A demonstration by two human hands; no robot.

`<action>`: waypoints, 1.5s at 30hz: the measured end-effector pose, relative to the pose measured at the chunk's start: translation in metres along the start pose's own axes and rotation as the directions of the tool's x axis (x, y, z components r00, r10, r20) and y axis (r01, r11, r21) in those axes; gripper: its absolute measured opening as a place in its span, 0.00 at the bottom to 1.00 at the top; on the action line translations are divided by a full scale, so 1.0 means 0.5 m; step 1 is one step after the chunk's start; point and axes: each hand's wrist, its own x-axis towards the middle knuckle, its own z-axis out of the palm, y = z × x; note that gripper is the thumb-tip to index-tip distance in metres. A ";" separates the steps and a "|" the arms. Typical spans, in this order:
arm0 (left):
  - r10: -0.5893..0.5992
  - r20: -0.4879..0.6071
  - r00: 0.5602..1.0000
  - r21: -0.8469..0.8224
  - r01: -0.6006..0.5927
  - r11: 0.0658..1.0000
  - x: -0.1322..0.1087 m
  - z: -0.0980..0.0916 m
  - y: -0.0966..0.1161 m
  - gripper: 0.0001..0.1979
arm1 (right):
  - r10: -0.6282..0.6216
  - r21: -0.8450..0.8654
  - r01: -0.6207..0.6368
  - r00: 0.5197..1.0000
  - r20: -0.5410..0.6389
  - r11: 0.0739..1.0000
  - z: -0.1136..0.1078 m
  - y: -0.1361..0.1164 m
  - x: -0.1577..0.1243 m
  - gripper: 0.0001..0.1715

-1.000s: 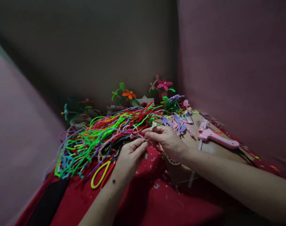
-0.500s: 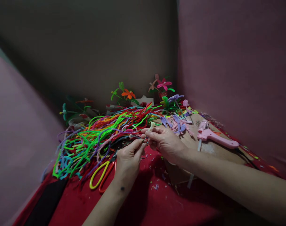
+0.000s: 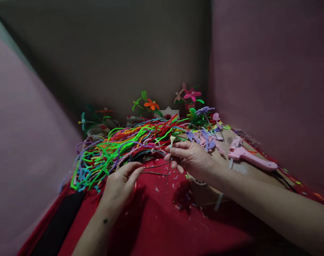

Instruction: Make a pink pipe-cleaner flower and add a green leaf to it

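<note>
And here the fingers (image 3: 179, 152) of the right hand (image 3: 195, 158) are pinching a small pale bud (image 3: 172, 139), its frilled top poking up just in front of the heap of fuzzy stems (image 3: 119, 149), near the heap's right end. The left hand (image 3: 117, 185), also in front of the heap, has its fingertips brought together on the end of a thin dark strand (image 3: 158, 165) that stretches across towards the right hand; whether it joins the bud, I can't tell. A second dark strand (image 3: 156, 173) runs just in front of it. Out to the heap's right, purple and pink petals (image 3: 204, 139) lie bunched on cardboard (image 3: 265, 175), and farther right rests a pink glue gun (image 3: 249, 157), handle pointing away from the heap. Behind the heap, up stand an orange flower (image 3: 151, 104) and a bright pink flower (image 3: 192, 94). Red cloth (image 3: 178, 227) spreads in front of the heap, dotted with snippets (image 3: 178, 207), and a black strip (image 3: 57, 224) lies off the heap's front left corner.
</note>
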 end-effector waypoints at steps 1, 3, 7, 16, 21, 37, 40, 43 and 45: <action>-0.035 0.030 0.999 0.102 0.032 0.994 -0.003 -0.008 -0.028 0.15 | 0.016 -0.004 -0.016 1.000 0.015 1.000 -0.001 -0.001 -0.002 0.11; -0.095 0.081 0.992 0.318 0.065 0.946 -0.010 -0.017 -0.075 0.16 | 0.045 -0.008 -0.045 0.999 0.022 0.999 -0.005 -0.003 -0.005 0.10; -0.181 0.182 0.967 0.553 0.052 0.832 -0.024 -0.011 -0.108 0.12 | 0.154 -0.012 -0.154 0.987 -0.047 0.988 -0.014 0.003 -0.004 0.08; -0.240 0.280 0.929 0.455 0.091 0.886 -0.022 -0.015 -0.108 0.12 | 0.237 0.058 -0.232 0.968 -0.088 0.971 -0.036 0.023 -0.013 0.08; -0.227 0.317 0.921 0.389 0.092 0.917 -0.041 -0.031 -0.126 0.16 | 0.279 0.077 -0.274 0.957 -0.076 0.959 -0.038 0.026 -0.019 0.02; 0.295 0.197 0.935 0.777 -0.332 0.534 -0.089 0.031 -0.001 0.22 | 0.319 0.142 -0.308 0.946 -0.063 0.941 -0.024 0.025 -0.029 0.08; 0.365 0.206 0.908 0.801 -0.371 0.471 -0.083 0.025 0.006 0.22 | 0.315 0.106 -0.308 0.947 -0.060 0.945 -0.025 0.023 -0.029 0.08; 0.399 0.216 0.891 0.793 -0.399 0.462 -0.080 0.018 0.003 0.22 | 0.333 0.087 -0.327 0.941 -0.054 0.941 -0.027 0.018 -0.027 0.08; 0.402 0.221 0.889 0.786 -0.406 0.466 -0.079 0.015 0.001 0.23 | 0.351 0.082 -0.348 0.936 -0.032 0.934 -0.030 0.014 -0.026 0.08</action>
